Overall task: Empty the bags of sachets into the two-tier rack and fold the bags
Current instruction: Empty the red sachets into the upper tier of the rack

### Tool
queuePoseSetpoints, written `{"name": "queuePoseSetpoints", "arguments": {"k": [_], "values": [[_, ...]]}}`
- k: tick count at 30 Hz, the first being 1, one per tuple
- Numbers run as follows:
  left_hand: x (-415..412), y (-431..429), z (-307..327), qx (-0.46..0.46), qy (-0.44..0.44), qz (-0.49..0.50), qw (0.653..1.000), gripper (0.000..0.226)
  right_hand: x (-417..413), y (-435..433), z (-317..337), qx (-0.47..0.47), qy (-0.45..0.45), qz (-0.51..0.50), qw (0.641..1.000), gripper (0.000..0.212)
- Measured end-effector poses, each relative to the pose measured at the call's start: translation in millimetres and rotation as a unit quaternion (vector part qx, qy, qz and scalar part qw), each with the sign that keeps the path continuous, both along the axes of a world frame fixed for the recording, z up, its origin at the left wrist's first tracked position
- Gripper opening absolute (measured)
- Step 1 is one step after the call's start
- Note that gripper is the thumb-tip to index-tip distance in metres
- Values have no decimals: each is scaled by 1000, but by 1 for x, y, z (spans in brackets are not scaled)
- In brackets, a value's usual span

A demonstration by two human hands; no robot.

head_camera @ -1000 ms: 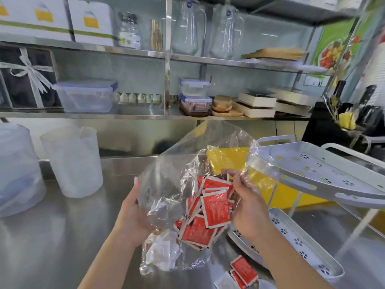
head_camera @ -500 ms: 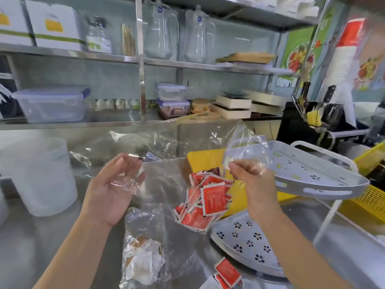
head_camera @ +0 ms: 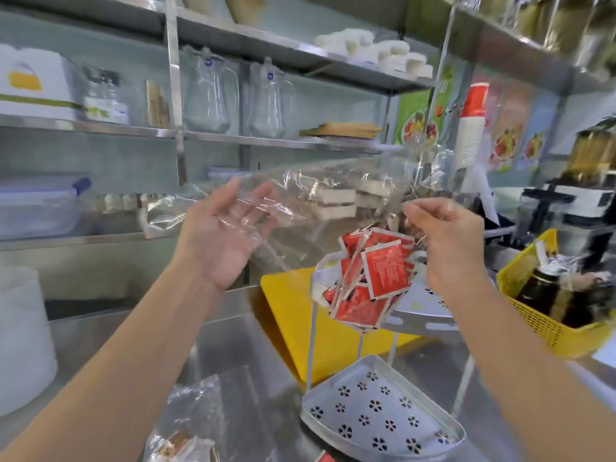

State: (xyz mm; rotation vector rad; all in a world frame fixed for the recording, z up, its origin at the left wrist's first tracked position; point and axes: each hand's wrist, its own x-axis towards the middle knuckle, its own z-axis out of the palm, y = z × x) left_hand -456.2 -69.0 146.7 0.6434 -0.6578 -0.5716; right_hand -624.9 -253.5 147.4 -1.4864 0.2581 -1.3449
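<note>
**A:** Two bags to get through. Is either one finished?

**B:** Neither, I'd say. Nearest the camera, a second bag (head_camera: 186,438) lies on the steel counter (head_camera: 233,345) with pale and brownish packets in it. It looks untouched. Just beside it, the rack's lower tier (head_camera: 383,411) shows only its perforated floor. A lone sachet (head_camera: 325,457) pokes in at the bottom edge, and I can't tell what it rests on.

**A:** And the hands?

**B:** The left hand (head_camera: 226,235) is palm up, with the fingers spread and relaxed and the film of the clear bag (head_camera: 316,201) draped across them. The right hand (head_camera: 446,238) pinches the bag's far edge between thumb and fingertips. The red sachets (head_camera: 370,278) hang bunched in the bag's low corner, right at the rim of the upper tier (head_camera: 423,308). They are inside the film, not yet out.

**A:** So it's early on?

**B:** I judge so. This bag has yet to be tipped out, then the other one, and both need folding.

**A:** What's behind?

**B:** A yellow board (head_camera: 300,311) leans behind the rack. A yellow basket (head_camera: 540,321) holding a dark bottle sits to the right, and a white tub (head_camera: 20,345) to the left. Beyond those, steel shelves (head_camera: 233,138) carry glass jugs (head_camera: 206,95), a lidded clear box (head_camera: 40,208) and a stack of paper cups (head_camera: 471,128), with food posters on the wall.
</note>
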Motion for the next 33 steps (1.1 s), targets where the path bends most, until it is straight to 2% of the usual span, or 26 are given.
{"name": "queuePoseSetpoints", "arguments": {"k": [4,7,11,15,17,21,23,25,27,29,31,33], "values": [[-10,-31,32,-27,-21,-15,999,31,-20,-16,42,-1,-28,-40,999,26],[-20,-59,46,-29,-20,-31,999,25,-38,-36,62,-1,-37,-89,995,19],[-19,-92,37,31,-49,-20,998,7,-49,-61,58,13,21,-135,990,22],[-15,-116,16,62,43,-68,995,13,-65,-88,38,38,113,-165,979,19],[-6,-121,4,70,60,-61,994,12,-73,-98,27,62,120,-166,977,16],[10,-123,-14,158,23,12,987,13,-88,-111,21,90,103,-174,975,10],[20,-120,-14,157,22,-9,987,11,-93,-114,26,76,102,-170,977,18],[32,-114,-12,140,32,-59,988,30,-96,-117,31,54,102,-163,980,21],[42,-108,-10,120,46,-123,984,69,-97,-119,34,32,109,-149,982,18],[50,-103,-6,115,45,-176,977,94,-98,-121,34,20,122,-132,984,15],[54,-96,2,179,-19,-221,958,99,-98,-122,34,10,147,-120,982,12],[52,-92,14,266,-128,-232,927,82,-97,-123,35,2,173,-113,978,10]]}}
